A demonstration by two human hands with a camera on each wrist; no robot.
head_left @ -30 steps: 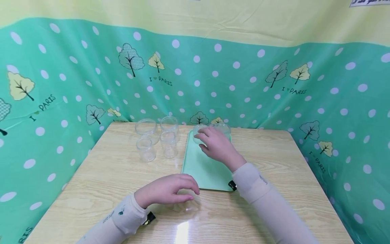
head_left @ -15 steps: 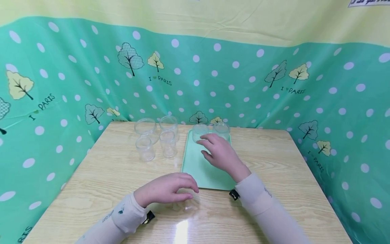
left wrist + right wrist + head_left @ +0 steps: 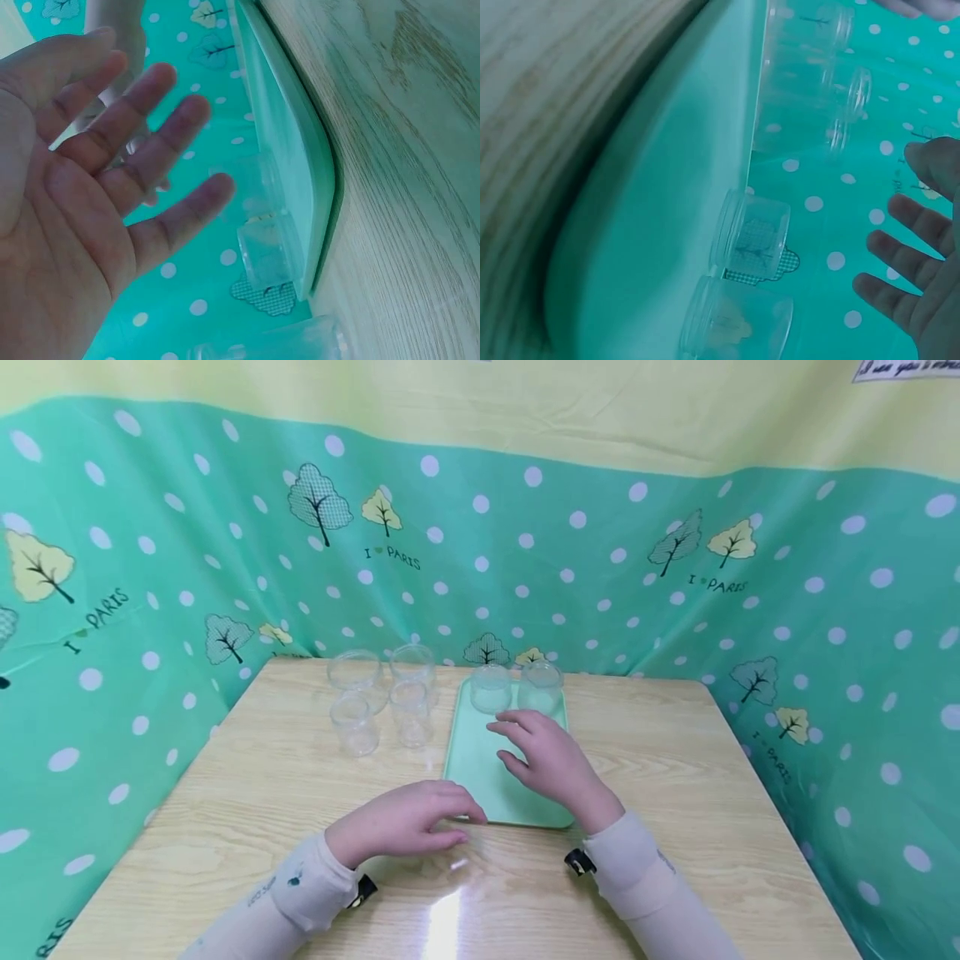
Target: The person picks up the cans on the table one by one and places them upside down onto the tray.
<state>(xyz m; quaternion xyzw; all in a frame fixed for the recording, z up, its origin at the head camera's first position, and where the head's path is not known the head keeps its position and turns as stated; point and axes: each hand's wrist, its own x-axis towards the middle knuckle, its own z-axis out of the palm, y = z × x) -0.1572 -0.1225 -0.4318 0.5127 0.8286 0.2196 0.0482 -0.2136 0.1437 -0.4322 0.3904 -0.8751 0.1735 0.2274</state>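
Observation:
Two short clear jars stand side by side at the far end of a light green tray: the left jar and the right jar. My right hand hovers over the middle of the tray, just on the near side of these jars, its fingers spread and holding nothing. Near the tray's front left corner, my left hand hangs above the table, fingers relaxed, palm bare in the left wrist view. In the right wrist view both jars rest on the tray, apart from the fingers.
Left of the tray several clear vessels stand on the wooden table: a wide one, a tall one, and two smaller cups in front, one left and one right. A patterned green curtain encloses the table's back and sides.
My right hand has drawn back toward me from the two jars, uncovering them in the head view. The jars have stayed at the tray's far end; my left hand has barely moved.

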